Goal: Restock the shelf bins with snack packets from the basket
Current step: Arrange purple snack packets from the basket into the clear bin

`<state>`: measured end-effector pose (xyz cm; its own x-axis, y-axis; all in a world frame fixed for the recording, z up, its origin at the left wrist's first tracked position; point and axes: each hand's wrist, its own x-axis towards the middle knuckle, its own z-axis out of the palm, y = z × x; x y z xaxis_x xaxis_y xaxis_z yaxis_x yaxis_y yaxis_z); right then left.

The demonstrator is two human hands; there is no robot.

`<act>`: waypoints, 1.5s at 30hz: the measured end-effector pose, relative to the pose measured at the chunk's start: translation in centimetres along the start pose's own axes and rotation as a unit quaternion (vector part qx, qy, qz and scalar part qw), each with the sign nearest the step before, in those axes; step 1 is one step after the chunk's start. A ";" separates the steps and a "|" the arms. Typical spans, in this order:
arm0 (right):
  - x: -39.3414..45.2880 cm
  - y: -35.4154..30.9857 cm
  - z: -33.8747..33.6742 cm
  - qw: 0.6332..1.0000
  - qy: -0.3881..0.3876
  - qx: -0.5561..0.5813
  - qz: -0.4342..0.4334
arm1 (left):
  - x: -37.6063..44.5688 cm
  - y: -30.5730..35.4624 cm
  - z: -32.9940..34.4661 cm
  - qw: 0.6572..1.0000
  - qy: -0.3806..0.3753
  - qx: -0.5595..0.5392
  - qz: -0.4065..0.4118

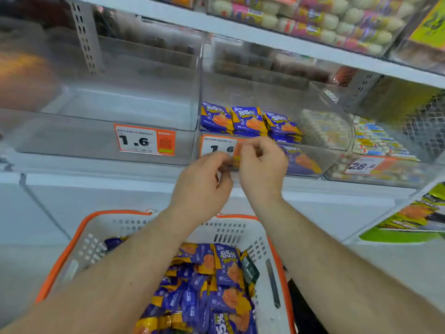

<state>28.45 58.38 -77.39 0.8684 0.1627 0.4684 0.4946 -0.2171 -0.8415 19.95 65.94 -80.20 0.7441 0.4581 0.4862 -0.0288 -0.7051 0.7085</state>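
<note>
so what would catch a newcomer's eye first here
Both hands, left and right, meet mid-frame, pinching at the price tag on a clear bin holding a few purple packets. Below, the basket is heaped with the same packets.

Left bin open-topped, bare inside; middle bin roomy above packets; shelf overhead.

- The basket sits nearest, below the shelf, with snack packets heaped in it.
- Both forearms cross above the basket.
- The left hand and right hand meet, left beside right, before the middle bin.
- Packets stand in a row inside that bin.
- A second bin lies to its left, a third to its right.
</note>
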 end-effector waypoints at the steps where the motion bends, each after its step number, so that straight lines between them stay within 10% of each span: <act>1: -1.7 1.1 0.4 0.999 -0.033 -0.016 0.029 | -1.9 -1.0 0.2 0.999 -0.024 0.002 -0.035; 13: -15.0 19.3 -0.2 0.780 -0.424 -0.406 0.216 | -12.4 -6.0 1.4 0.934 -0.155 -0.062 -0.316; 21: -15.7 21.9 0.0 0.697 -0.479 -0.485 0.222 | -13.6 -7.5 2.2 0.910 -0.179 -0.042 -0.372; 27: -15.5 20.1 1.2 0.708 -0.481 -0.494 0.156 | -14.3 -8.5 2.3 0.877 -0.164 -0.062 -0.448; 32: -14.5 16.1 1.5 0.768 -0.456 -0.446 0.063 | -15.5 -8.3 3.2 0.711 -0.090 -0.280 -0.638; 40: -15.2 8.9 2.0 0.790 -0.532 -0.297 -0.068 | -14.7 -8.8 2.0 0.591 -0.072 -0.483 -0.642; 45: -15.4 5.6 1.9 0.792 -0.570 -0.218 -0.027 | -14.3 -8.8 0.6 0.666 -0.064 -0.464 -0.581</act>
<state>17.81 56.47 -89.78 0.3732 0.8920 -0.2549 0.7101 -0.4515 -0.5402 9.95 65.27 -93.70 0.6728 0.3118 -0.6710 0.2593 0.7500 0.6085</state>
